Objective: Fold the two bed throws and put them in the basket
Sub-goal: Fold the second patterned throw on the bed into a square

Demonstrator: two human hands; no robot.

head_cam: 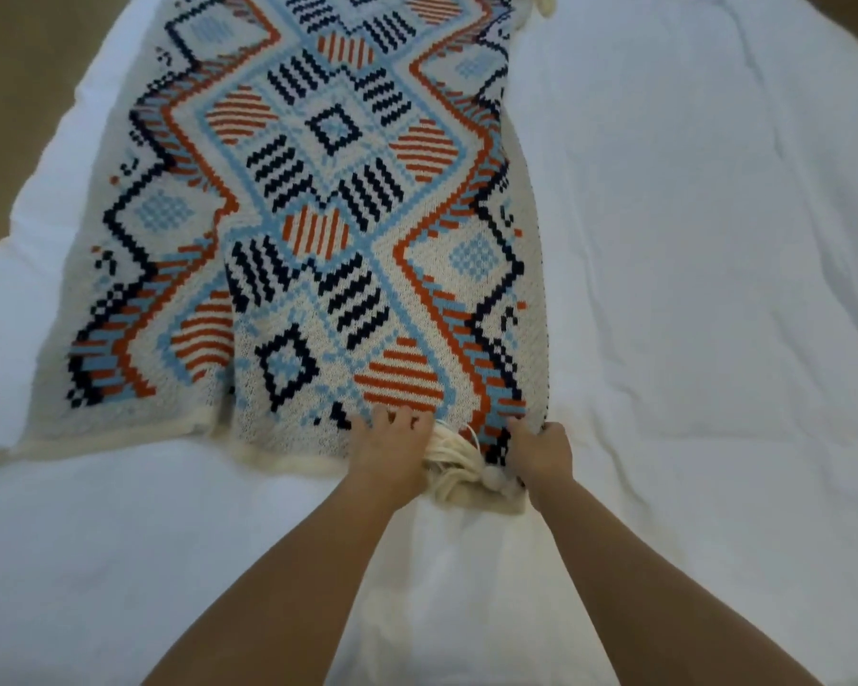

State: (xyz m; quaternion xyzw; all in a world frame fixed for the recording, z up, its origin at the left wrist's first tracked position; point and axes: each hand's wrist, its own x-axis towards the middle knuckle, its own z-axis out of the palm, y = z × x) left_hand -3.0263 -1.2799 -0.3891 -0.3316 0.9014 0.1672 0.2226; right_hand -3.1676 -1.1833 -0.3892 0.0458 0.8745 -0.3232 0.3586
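Note:
A knitted throw (318,205) with a cream ground and orange, navy and light-blue geometric patterns lies lengthwise on the white bed, folded to a long strip with a lifted ridge near its left side. Cream tassels (454,458) bunch at its near right corner. My left hand (390,445) grips the near edge just left of the tassels, fingers curled into the knit. My right hand (541,453) grips the near right corner beside them. No second throw and no basket are in view.
The white bed cover (689,289) spreads wide to the right of the throw and toward me. The bed's left edge (31,200) borders brown floor (16,66). Another tassel (546,5) shows at the throw's far right corner.

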